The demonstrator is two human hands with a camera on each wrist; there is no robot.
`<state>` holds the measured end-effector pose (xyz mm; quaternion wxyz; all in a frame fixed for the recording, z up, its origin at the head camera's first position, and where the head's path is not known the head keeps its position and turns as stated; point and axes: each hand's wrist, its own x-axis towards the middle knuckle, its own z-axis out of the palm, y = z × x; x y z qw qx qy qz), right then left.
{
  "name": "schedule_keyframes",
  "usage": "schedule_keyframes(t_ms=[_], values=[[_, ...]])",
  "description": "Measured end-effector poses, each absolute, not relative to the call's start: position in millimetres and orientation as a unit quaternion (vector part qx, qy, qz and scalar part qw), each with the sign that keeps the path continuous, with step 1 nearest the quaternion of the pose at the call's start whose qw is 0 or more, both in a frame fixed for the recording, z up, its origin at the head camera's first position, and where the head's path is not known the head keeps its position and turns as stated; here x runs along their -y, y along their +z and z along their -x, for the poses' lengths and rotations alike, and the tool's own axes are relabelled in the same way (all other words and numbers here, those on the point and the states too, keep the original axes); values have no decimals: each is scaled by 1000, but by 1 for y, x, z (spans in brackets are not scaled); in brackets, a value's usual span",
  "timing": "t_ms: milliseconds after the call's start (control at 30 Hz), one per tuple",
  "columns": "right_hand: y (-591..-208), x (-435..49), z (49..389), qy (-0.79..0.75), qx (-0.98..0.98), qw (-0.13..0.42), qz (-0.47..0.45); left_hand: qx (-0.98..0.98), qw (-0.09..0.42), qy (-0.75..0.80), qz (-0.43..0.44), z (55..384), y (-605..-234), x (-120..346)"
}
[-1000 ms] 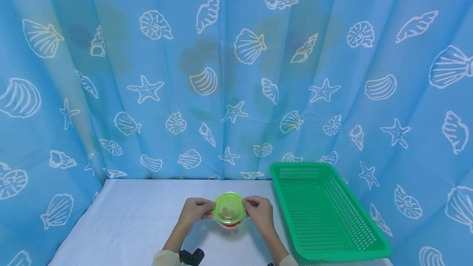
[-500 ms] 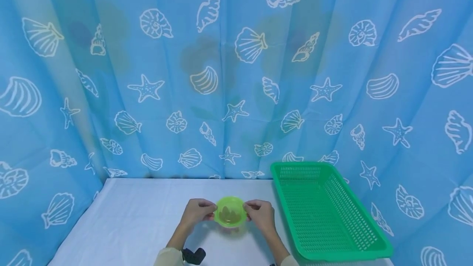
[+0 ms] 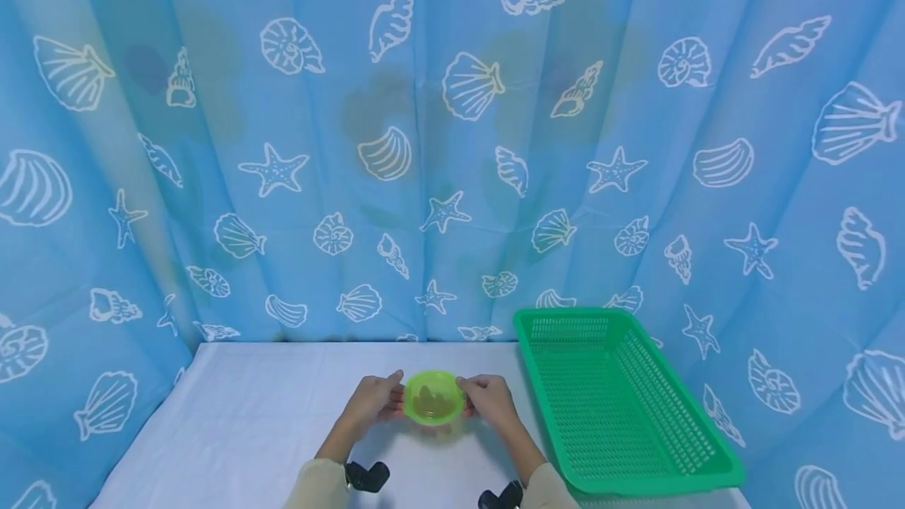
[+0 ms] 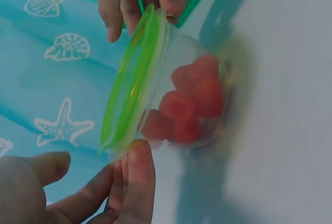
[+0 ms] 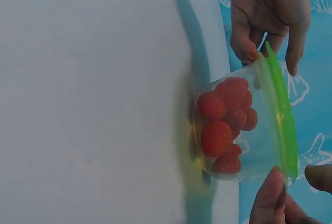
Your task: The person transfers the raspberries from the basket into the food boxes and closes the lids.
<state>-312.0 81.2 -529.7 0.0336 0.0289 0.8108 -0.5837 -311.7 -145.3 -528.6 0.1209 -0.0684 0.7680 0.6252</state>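
Observation:
A small clear plastic container [image 5: 254, 156] holds several raspberries [image 4: 194, 92]. Its round green lid [image 3: 433, 397] covers the mouth; whether it is fully pressed on cannot be told. My left hand [image 3: 369, 400] is at the left side, extended fingertips touching the rim from below and thumb raised away from the lid. On the opposite side my right hand [image 3: 489, 399] holds the rim with bent fingers [image 5: 270, 195]. Its thumb lies close to the lid's edge, with a slight gap in the right wrist view. The container's base is at or just above the tabletop.
A green slotted plastic basket [image 3: 608, 415] stands on the right of the white-covered table [image 3: 269, 391]. Behind and beside the table hangs a blue curtain [image 3: 325, 148] with white shell prints. Dark wrist devices [image 3: 368, 477] are worn on both arms.
The lid came down over the raspberries between the first and second frames. Since then, my left thumb has lifted off its edge. The container appears slightly further left.

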Motion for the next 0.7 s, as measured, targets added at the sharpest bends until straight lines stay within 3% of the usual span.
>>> schedule_keyframes(t_ms=[367, 700], values=[[-533, -73, 353, -661, -737, 107, -98, -776, 96, 618, 84, 340, -527, 148], [-536, -75, 359, -661, -741, 101, -66, -799, 85, 588, 94, 346, -528, 146]])
